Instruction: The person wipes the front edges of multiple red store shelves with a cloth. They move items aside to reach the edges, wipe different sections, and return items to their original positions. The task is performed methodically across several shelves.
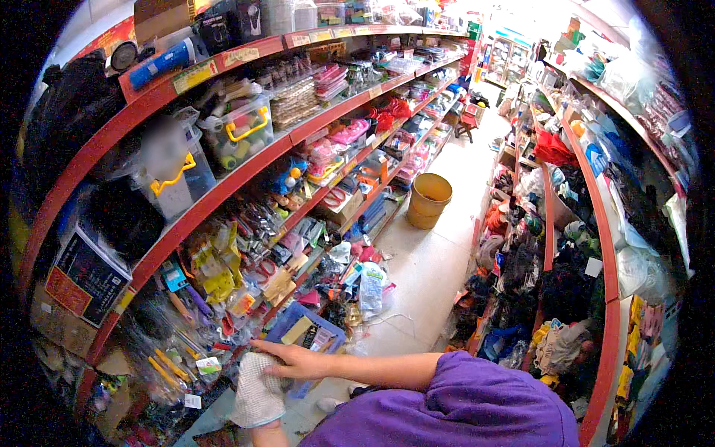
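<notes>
A white waffle-textured cloth (254, 399) with a pale blue hem covers my left hand, whose bare wrist shows below it at the bottom of the head view. The fingers of that hand are hidden. My right hand (299, 362) reaches across from the purple sleeve and grips the upper part of the cloth, thumb and fingers on either side. Just behind both hands, a blue plastic basket (337, 331) holds a yellow block-like item (297, 331) and a labelled packet. Packaged tools with yellow handles (167, 366) hang or lie left of the cloth.
Red-edged shelves (223, 170) crowded with goods line the left side. On the right, another shelf (613, 329) holds bagged goods. A brown bucket (429, 201) stands on the aisle floor (433, 268), with a small red stool (469, 120) beyond. Loose packets (371, 288) spill beside the left shelf.
</notes>
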Available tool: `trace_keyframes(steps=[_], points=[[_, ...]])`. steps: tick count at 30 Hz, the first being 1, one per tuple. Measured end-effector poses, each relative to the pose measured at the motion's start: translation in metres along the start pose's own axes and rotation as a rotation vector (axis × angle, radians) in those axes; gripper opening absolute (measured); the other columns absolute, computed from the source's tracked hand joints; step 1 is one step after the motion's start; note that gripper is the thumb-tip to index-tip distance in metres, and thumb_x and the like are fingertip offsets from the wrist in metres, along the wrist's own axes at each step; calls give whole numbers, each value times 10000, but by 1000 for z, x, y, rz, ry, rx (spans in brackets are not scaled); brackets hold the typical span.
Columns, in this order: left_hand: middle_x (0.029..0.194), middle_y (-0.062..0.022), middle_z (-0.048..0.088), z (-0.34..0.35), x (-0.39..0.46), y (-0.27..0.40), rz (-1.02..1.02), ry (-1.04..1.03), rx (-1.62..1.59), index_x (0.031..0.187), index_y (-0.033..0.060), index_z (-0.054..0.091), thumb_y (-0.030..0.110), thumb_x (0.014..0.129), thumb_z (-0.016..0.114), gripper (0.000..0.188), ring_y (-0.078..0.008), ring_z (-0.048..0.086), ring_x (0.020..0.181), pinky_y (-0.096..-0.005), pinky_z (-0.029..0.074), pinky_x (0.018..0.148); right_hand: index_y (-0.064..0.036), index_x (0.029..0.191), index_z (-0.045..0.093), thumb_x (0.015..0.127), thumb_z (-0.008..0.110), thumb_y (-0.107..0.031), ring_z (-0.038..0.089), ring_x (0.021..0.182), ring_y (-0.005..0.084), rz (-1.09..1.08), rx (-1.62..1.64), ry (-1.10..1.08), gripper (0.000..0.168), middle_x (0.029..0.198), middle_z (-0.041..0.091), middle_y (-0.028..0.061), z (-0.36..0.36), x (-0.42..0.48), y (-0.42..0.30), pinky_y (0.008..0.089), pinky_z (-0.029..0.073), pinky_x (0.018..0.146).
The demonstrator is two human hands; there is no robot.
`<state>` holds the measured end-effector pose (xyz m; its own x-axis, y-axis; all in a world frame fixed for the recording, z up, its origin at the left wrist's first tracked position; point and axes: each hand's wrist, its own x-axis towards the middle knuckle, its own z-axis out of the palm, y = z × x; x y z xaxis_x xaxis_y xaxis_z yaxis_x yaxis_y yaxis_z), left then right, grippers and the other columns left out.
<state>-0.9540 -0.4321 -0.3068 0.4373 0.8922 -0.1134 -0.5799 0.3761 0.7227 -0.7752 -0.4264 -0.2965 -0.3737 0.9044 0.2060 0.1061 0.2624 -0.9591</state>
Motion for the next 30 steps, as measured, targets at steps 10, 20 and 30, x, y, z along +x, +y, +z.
trace_keyframes(steps=[10,20,30], points=[[1320,-119,529,-22,-19,8,-32,94,29,1326,38,471,466,953,470,568,-287,491,1212,-442,394,1021,-9,1301,477,887,593,-182,608,1034,380,140,-113,66,463,1150,605,238,11,-5,-14,407,475,877],[1283,-113,514,-96,-96,72,100,311,294,1338,10,409,356,946,559,544,-249,521,1162,-409,419,1005,7,1297,471,902,587,-232,553,1122,369,49,-195,34,477,1178,585,220,139,59,-17,427,441,934],[1265,-105,515,-148,-168,96,211,499,-61,1337,49,431,444,1005,381,519,-235,528,1133,-392,452,941,8,1198,521,927,513,-243,599,944,438,89,-120,-40,369,1056,619,252,292,86,-23,470,486,838]])
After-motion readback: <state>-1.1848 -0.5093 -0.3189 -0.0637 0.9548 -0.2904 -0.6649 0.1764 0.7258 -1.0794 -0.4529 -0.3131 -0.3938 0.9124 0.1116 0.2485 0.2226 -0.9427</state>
